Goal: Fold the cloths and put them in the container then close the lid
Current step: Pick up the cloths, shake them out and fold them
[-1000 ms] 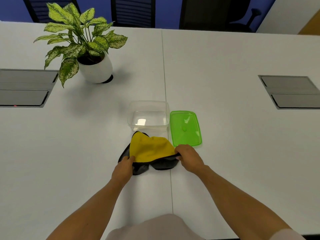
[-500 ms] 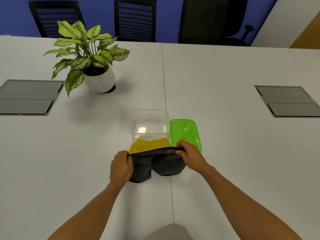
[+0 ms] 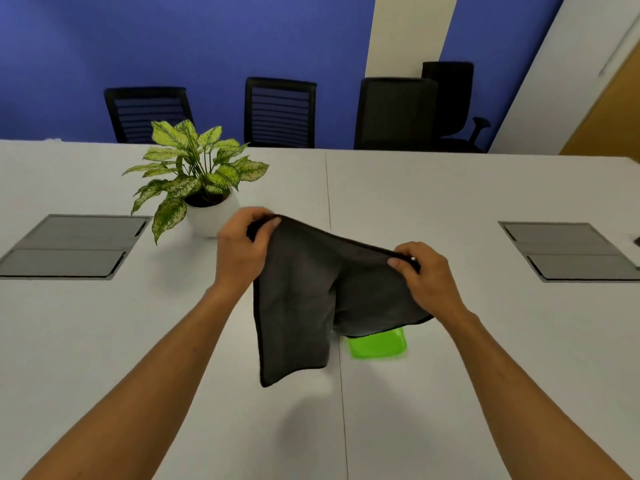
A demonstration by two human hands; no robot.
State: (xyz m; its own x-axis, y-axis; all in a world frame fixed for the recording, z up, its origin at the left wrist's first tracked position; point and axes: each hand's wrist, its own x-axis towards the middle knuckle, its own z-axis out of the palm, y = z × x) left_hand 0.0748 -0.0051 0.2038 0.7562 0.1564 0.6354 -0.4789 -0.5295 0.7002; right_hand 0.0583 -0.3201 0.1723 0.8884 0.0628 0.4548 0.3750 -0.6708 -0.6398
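Bare forearms, no visible sleeves

No text, label, brand, number or sign can be read anywhere in the view. A tiny white speck sits at the cloth (image 3: pixel 311 289) edge by the right hand (image 3: pixel 427 275), perhaps a tag, too small to read.

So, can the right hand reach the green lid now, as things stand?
Probably not at once. The right hand is pinching the top edge of the dark cloth, held up with the left hand, and the hanging cloth covers part of the green lid below.
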